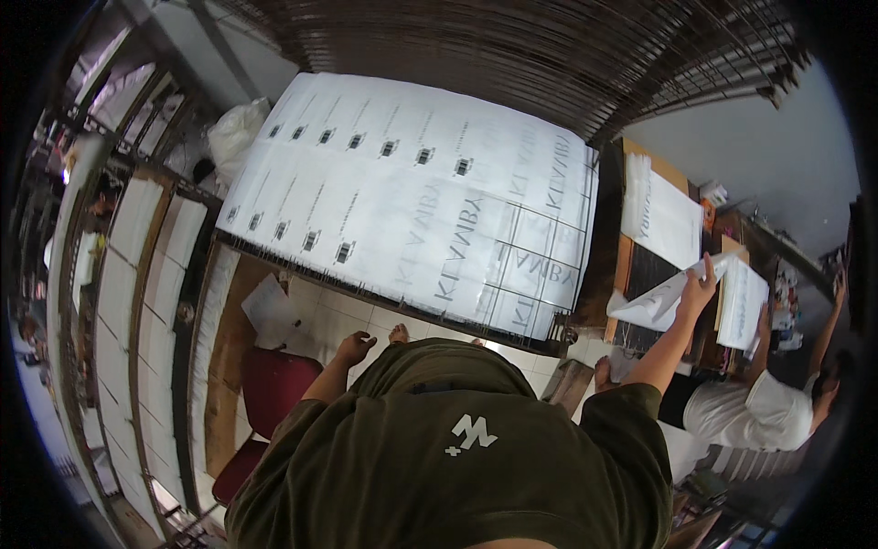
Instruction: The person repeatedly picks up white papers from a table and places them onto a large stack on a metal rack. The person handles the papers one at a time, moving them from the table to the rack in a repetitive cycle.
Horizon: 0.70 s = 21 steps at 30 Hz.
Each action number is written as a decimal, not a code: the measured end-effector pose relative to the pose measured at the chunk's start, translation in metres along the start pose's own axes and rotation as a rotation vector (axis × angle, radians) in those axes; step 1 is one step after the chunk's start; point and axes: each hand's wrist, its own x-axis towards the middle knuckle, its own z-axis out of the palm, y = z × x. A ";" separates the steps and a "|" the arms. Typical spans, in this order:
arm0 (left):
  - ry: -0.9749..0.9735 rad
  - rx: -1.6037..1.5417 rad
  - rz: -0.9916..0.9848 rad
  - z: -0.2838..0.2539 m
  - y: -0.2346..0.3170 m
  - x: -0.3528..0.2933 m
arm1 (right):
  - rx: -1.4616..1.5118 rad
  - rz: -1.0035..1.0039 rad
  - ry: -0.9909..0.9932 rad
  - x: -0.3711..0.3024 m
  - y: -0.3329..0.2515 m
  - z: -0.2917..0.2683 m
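Note:
My right hand, reached out to the right, grips the edge of a thin white printed sheet. The sheet is lifted and curls over below my fingers, above a dark surface on the work table. Beside it lie another white printed sheet and a white printed stack. My left hand hangs at my left side with its fingers loosely apart and nothing in it, near the front edge of a rack. White sheets with black print lie overlapping across that rack in front of me.
Raised wire racks hang over the far side. Tall racks with white sheets stand at the left. A dark red chair is by my left arm. To the right, a person in a white shirt works close to the table.

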 end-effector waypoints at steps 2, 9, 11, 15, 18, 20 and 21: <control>0.010 -0.032 -0.026 0.000 -0.019 0.003 | 0.053 -0.032 -0.222 0.000 -0.060 0.023; -0.044 -0.007 -0.131 -0.004 -0.088 -0.003 | 0.058 -0.192 -0.714 -0.065 -0.252 0.116; -0.084 -0.041 -0.197 -0.013 -0.098 -0.008 | 0.246 -0.159 -0.964 -0.094 -0.293 0.141; -0.087 -0.029 -0.218 -0.026 -0.128 0.001 | 0.363 -0.259 -1.195 -0.142 -0.364 0.171; -0.060 -0.048 -0.212 -0.038 -0.137 0.009 | 0.441 -0.315 -1.227 -0.158 -0.403 0.174; -0.030 -0.050 -0.163 -0.046 -0.136 0.014 | 0.517 -0.226 -1.156 -0.157 -0.416 0.164; -0.014 -0.055 -0.139 -0.050 -0.135 0.016 | 0.553 -0.184 -1.122 -0.155 -0.418 0.160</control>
